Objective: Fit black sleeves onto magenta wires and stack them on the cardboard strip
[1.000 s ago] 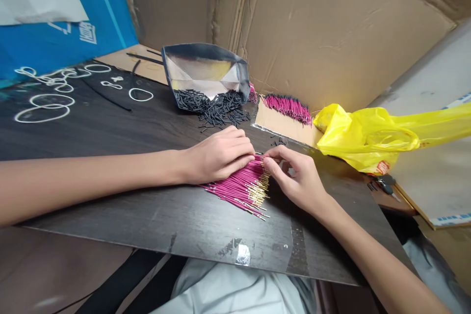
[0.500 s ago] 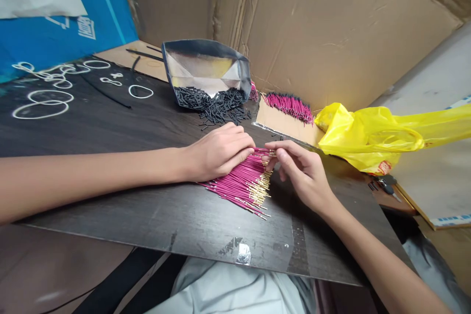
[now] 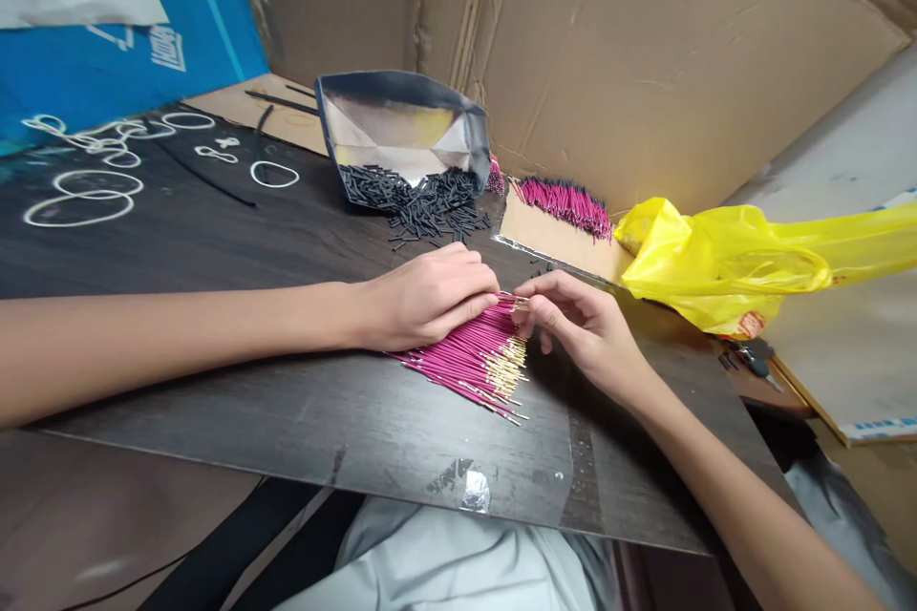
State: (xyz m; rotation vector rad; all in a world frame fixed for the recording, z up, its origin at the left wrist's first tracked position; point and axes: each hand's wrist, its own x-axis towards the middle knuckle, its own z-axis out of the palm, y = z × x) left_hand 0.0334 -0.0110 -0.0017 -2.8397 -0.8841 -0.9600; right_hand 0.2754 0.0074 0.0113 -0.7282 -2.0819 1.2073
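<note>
A layer of magenta wires point(image 3: 458, 358) with gold metal ends lies side by side on the dark table. My left hand point(image 3: 434, 296) rests over the wires' upper left part, its fingers closed together and its thumb along the top wires. At the far edge of the layer, my right hand point(image 3: 584, 320) pinches the gold end of a wire between thumb and forefinger. Its other fingers are curled beneath. Exactly how many wires are in the pinch is hidden.
Behind my hands, an open folded container point(image 3: 401, 86) spills short black tubes point(image 3: 422, 200). Finished-looking magenta wires with black tips point(image 3: 563, 207) lie on cardboard point(image 3: 555, 248). A yellow plastic bag point(image 3: 723, 258) stands right; white rubber bands point(image 3: 96, 198) lie left.
My right thumb and forefinger have come slightly down and closer together at the wire end. My left hand stays on the wires, nearly still.
</note>
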